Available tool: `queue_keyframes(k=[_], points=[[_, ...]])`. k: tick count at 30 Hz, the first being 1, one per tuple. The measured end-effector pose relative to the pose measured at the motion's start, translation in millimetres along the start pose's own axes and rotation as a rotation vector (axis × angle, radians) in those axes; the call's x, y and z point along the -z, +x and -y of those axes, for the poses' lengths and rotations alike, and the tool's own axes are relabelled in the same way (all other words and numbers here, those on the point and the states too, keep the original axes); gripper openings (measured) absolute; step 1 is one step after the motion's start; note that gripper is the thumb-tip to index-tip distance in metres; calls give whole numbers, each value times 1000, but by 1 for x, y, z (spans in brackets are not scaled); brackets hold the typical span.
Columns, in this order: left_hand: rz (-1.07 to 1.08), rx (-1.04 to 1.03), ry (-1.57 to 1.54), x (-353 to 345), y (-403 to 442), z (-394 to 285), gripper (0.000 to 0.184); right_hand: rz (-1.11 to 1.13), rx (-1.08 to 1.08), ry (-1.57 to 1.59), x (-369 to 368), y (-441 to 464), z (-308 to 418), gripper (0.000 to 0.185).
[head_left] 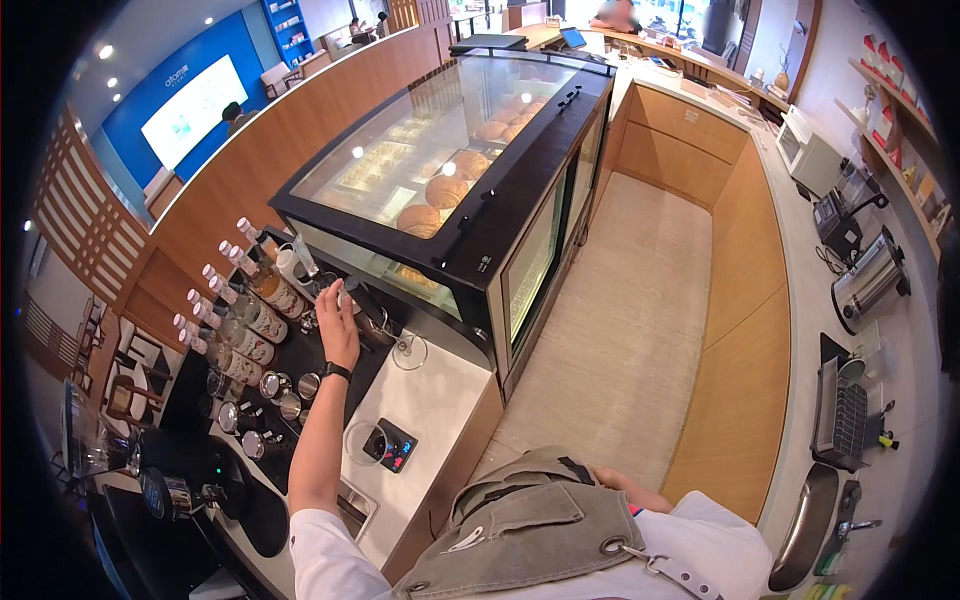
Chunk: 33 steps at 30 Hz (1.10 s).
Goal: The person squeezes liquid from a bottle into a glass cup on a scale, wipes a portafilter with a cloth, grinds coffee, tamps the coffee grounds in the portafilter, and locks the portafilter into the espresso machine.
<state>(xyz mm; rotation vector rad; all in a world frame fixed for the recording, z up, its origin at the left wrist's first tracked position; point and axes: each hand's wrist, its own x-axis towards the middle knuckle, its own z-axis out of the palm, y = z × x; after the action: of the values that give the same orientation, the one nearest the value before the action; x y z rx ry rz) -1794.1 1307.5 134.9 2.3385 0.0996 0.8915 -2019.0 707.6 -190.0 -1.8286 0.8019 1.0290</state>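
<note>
Holding out one left hand (338, 318) beside one white container (289, 264), near one display case (520, 180); cannot tell grip, nor that of one part-hidden right hand (607, 477). Counting one scale (400, 447), two glasses (409, 352) on counter (395, 395).

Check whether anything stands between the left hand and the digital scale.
Nothing visible blocks the counter between the left hand and the digital scale, but a clear glass overlaps the scale in view. Another glass sits aside, by the display case.

Left of my left grip (338, 320), an amber bottle (272, 288); behind the grip, my black wristband (335, 371), white sleeve (333, 560) and grey-brown apron (530, 545).
</note>
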Motion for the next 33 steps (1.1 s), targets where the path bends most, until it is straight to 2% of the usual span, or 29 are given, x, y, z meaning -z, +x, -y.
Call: queue_keyframes(k=[1, 4, 5, 6, 7, 8, 9, 10, 11, 13, 14, 15, 16, 17, 18, 19, 20, 21, 23, 25, 28, 31, 33], points=[[6, 36, 22, 5, 1, -8, 36, 19, -4, -24, 3, 7, -2, 53], [-53, -69, 108, 46, 3, -30, 35, 91, -28, -124, 14, 24, -12, 51], [-267, 156, -155, 89, -1, -42, 33, 116, -35, -172, 19, 33, -15, 50], [-377, 139, -322, 125, -8, -85, 33, 139, -37, -222, 22, 40, -17, 49], [-532, 17, -268, 157, -24, -111, 38, 156, -37, -281, 25, 50, -21, 48], [-641, -2, -471, 191, -46, -133, 46, 179, -33, -344, 28, 59, -23, 47], [-730, -98, -428, 216, -82, -153, 50, 197, -27, -415, 32, 71, -24, 47], [-852, -174, -617, 237, -119, -157, 51, 192, -9, -475, 33, 83, -23, 46], [-935, -214, -475, 251, -165, -146, 48, 171, 18, -536, 34, 96, -19, 45], [-1018, -22, 6, 220, -225, -180, 45, 106, 60, -651, 29, 127, 1, 47], [-953, 109, 173, 200, -270, -173, 42, 64, 73, -704, 27, 144, 14, 49], [-862, 313, 258, 168, -311, -176, 39, 66, 166, -762, 27, 135, 37, 50], [-787, 419, 307, 138, -351, -168, 37, 72, 259, -819, 24, 125, 63, 51], [-759, 778, 115, 104, -398, -168, 38, 108, 329, -900, 20, 127, 82, 52], [-569, 869, 127, 77, -453, -146, 42, 141, 403, -981, 17, 133, 102, 53], [-497, 1023, 65, 43, -481, -143, 42, 161, 433, -969, 10, 141, 123, 51], [-423, 1361, -72, 12, -562, -105, 44, 187, 457, -951, 0, 141, 138, 49], [-196, 1533, -41, -10, -587, -97, 43, 214, 446, -921, -9, 138, 160, 45], [247, 1537, 105, -28, -602, -96, 41, 242, 434, -759, -28, 117, 188, 40], [461, 1454, 165, -29, -608, -88, 40, 227, 453, -497, -41, 88, 206, 36], [549, 1375, 182, -16, -617, -77, 38, 315, 456, -237, -57, 69, 190, 39], [577, 1318, 184, 6, -629, -67, 36, 246, 446, -478, -64, 57, 147, 38], [589, 1288, 190, 26, -640, -57, 35, 258, 418, -507, -66, 49, 106, 36]])
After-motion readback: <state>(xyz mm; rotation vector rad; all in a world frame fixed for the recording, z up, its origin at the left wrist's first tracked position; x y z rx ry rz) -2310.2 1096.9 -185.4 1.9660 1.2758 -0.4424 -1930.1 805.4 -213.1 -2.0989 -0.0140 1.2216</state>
